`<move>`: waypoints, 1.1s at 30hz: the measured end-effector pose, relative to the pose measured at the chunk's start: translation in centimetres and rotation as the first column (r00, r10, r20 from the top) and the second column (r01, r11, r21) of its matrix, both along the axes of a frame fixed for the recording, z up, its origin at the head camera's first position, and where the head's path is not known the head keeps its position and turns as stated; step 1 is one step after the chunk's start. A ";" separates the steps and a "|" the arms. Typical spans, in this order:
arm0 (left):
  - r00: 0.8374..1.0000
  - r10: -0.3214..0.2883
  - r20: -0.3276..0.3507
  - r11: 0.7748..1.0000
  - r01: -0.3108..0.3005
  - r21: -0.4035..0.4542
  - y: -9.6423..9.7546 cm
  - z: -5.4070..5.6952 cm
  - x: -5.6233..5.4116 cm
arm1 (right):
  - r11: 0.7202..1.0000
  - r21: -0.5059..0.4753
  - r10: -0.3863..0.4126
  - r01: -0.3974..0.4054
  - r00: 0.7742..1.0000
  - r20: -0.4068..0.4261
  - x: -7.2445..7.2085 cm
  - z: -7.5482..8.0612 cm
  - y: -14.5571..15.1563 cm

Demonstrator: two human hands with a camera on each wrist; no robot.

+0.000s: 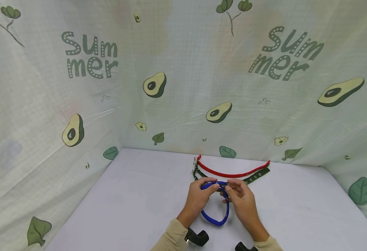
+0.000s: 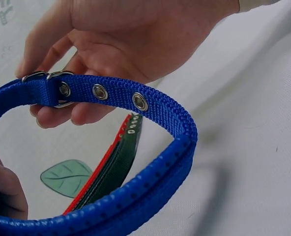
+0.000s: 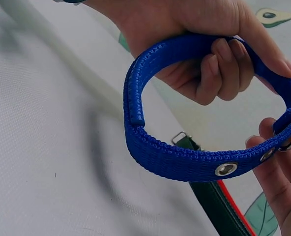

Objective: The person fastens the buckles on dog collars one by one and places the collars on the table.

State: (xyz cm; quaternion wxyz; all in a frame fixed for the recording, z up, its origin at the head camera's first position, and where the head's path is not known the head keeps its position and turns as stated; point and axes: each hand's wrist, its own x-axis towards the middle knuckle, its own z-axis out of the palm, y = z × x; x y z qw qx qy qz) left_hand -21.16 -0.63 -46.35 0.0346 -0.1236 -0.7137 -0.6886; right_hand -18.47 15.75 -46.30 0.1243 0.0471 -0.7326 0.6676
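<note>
A blue collar point(image 1: 218, 223) is held up between both hands, its band closed into a loop. Metal eyelets point(image 2: 100, 92) line one stretch of it, and a silver buckle point(image 2: 61, 73) sits close to them. My left hand point(image 1: 198, 197) pinches the collar at the buckle, thumb on one side and fingers on the other. On the opposite side, my right hand point(image 1: 243, 204) grips the band, its fingers curled round it in the right wrist view point(image 3: 204, 54). Behind the hands lie a red collar point(image 1: 230, 175) and a dark green collar point(image 1: 258, 175) with eyelets.
The white tabletop point(image 1: 133, 195) extends around the hands. A cloth backdrop point(image 1: 183, 69) printed with avocados and leaves rises at the table's back and sides. A black wrist device point(image 1: 199, 238) shows below the left hand.
</note>
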 end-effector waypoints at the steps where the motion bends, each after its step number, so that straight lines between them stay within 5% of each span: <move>1: 1.000 0.002 0.005 1.000 -0.002 0.006 -0.1 0.0 0.0 | 1.000 0.003 0.002 -0.002 1.000 0.007 0.0 0.0 0.0; 33: 0.999 -0.011 0.035 1.000 0.010 0.018 -0.2 -0.1 0.1 | 0.986 0.162 -0.010 0.025 0.996 -0.091 0.2 0.0 -0.2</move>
